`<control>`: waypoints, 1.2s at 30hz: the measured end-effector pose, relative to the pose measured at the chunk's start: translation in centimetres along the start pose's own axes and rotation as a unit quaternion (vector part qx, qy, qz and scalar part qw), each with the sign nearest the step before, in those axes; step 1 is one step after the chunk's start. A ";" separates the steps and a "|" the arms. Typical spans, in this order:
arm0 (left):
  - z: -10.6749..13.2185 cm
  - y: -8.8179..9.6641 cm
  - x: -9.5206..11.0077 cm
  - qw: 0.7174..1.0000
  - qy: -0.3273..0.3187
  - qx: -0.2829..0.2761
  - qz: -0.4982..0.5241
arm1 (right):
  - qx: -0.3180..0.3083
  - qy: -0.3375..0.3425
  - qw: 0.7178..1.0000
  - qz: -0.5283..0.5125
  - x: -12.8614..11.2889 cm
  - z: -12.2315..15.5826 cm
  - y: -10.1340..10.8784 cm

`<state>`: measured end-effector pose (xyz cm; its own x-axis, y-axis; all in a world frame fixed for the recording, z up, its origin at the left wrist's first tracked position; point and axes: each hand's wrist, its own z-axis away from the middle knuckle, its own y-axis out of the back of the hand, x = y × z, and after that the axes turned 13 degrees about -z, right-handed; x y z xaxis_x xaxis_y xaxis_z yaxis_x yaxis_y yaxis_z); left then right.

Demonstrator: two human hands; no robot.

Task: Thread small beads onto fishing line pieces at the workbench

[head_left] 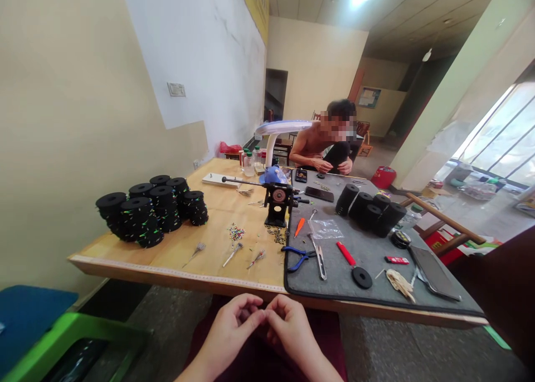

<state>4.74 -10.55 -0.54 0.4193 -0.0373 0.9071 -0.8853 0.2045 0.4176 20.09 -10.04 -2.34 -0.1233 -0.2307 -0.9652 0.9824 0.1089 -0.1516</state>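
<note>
My left hand (pixel 237 327) and my right hand (pixel 289 325) meet in front of the table edge, above my lap. Thumb and forefinger of each are pinched together, tips touching or nearly so. Whatever they hold, if anything, is too small to make out. Nearest on the table lie blue-handled pliers (pixel 299 257), thread snips (pixel 320 262) and a small bundle of thin wires (pixel 256 258). Past these are a pile of coloured beads (pixel 237 232) and a black winding device (pixel 277 203). A red-handled tool (pixel 346 255) lies against a black foam disc (pixel 361 277).
Stacked black foam spools (pixel 137 217) stand at the left, more black spools (pixel 370 209) on the grey mat (pixel 334 284). A lamp (pixel 273 139) rises at the back. Across the table a person (pixel 320 148) sits bent over their hands. A green stool (pixel 83 337) stands lower left.
</note>
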 end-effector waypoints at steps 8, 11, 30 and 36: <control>-0.5 0.0 0.1 0.994 -0.053 0.069 -0.068 | -0.026 0.089 0.991 0.096 0.7 0.8 -0.1; -0.4 0.1 0.2 0.992 -0.057 0.068 -0.089 | -0.049 0.111 0.986 0.117 0.7 0.9 0.2; -10.6 0.8 0.6 0.925 -0.026 0.144 -0.350 | 0.063 0.044 0.990 -0.116 0.7 1.1 1.7; -8.4 1.7 0.5 0.963 -0.057 0.136 -0.226 | 0.070 0.045 0.985 -0.151 0.8 1.4 1.9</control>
<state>5.15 -2.06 0.20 0.7629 -0.1731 0.6230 -0.6442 -0.1218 0.7551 22.07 -11.33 -3.09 -0.4190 -0.1442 -0.8965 0.9078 -0.0878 -0.4101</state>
